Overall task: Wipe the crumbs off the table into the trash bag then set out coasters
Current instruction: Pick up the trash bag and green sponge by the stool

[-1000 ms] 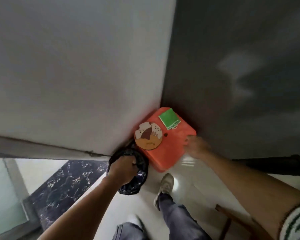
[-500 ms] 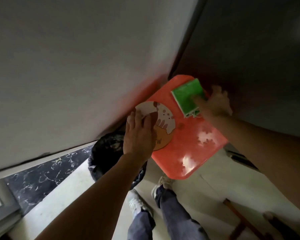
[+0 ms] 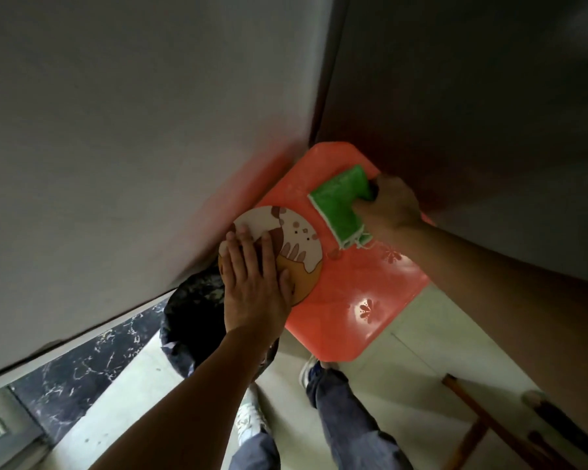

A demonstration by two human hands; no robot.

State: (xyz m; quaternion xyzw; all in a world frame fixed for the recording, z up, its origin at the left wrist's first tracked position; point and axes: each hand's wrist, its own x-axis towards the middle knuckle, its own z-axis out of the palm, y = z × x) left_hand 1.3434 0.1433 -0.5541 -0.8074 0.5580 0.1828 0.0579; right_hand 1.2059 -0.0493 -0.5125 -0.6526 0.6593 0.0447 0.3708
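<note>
Nearest, the black trash bag (image 3: 194,313) sat on the floor at the orange table's (image 3: 353,300) 8 o'clock edge. The left hand (image 3: 255,286) lay flat, fingers straight, pressing the round coaster (image 3: 296,239) on the table's 9 o'clock side; its brown-and-cream drawing showed, but any lettering was hidden under the palm. Farther off, at the coaster's 2 o'clock, the right hand (image 3: 391,208) clenched a green cloth (image 3: 338,201) whose long axis ran perhaps 11 to 5, fringed end nearest.

This looks like a home: an orange plastic table (image 3: 353,300) stands in a corner between a pale wall (image 3: 150,130) and a dark panel (image 3: 472,96), on light floor tiles (image 3: 421,368) near a black marble threshold (image 3: 82,368) and a wooden leg (image 3: 469,398).
</note>
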